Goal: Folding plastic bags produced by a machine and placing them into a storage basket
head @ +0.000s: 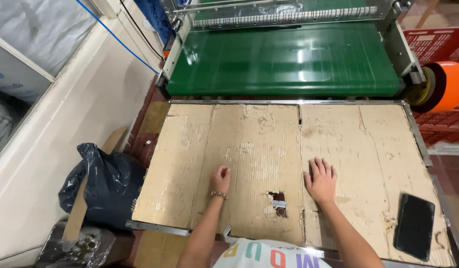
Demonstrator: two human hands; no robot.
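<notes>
On the far left a crumpled dark blue plastic bag (pixel 103 186) sits on the floor beside the table. Next comes the big flat sheet of worn brown cardboard (pixel 254 144) that covers the table top. The left hand (pixel 221 178) rests on it with the fingers curled under in a loose fist, holding nothing. Just to its right is a small torn hole in the cardboard (pixel 278 202) with a metal bit showing. The right hand (pixel 320 179) lies flat, palm down, fingers spread a little. Far right, a flat black phone (pixel 414 226) lies on the cardboard. Behind the sheet runs a wide green belt (pixel 284 59).
</notes>
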